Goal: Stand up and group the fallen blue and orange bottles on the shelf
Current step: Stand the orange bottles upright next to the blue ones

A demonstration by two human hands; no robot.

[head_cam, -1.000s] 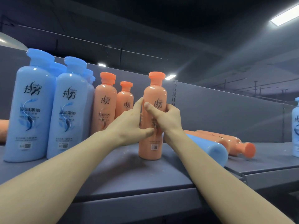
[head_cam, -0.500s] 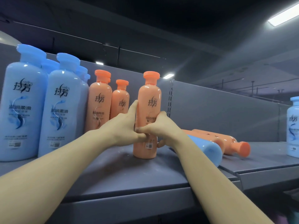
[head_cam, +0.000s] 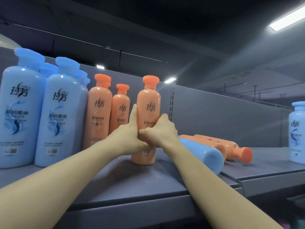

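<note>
An upright orange bottle [head_cam: 149, 103] stands on the grey shelf [head_cam: 132, 182], gripped low on its body by both hands: my left hand [head_cam: 127, 134] on its left side, my right hand [head_cam: 160, 131] on its right. To its left stand two more orange bottles [head_cam: 99, 111] and a group of tall blue bottles [head_cam: 61, 113]. To its right a blue bottle [head_cam: 204, 154] lies on its side with its base towards me. Behind that one lie fallen orange bottles [head_cam: 231, 147], caps pointing right.
Another blue bottle [head_cam: 297, 133] stands upright at the far right edge. The shelf's grey back panel [head_cam: 222, 116] rises behind the bottles. A seam [head_cam: 239, 182] divides the shelf into two boards; the front lip runs across the lower view.
Both hands have slid the held orange bottle slightly left, closer to the standing orange ones, and my right hand has shifted lower on it. The view has drifted right.
</note>
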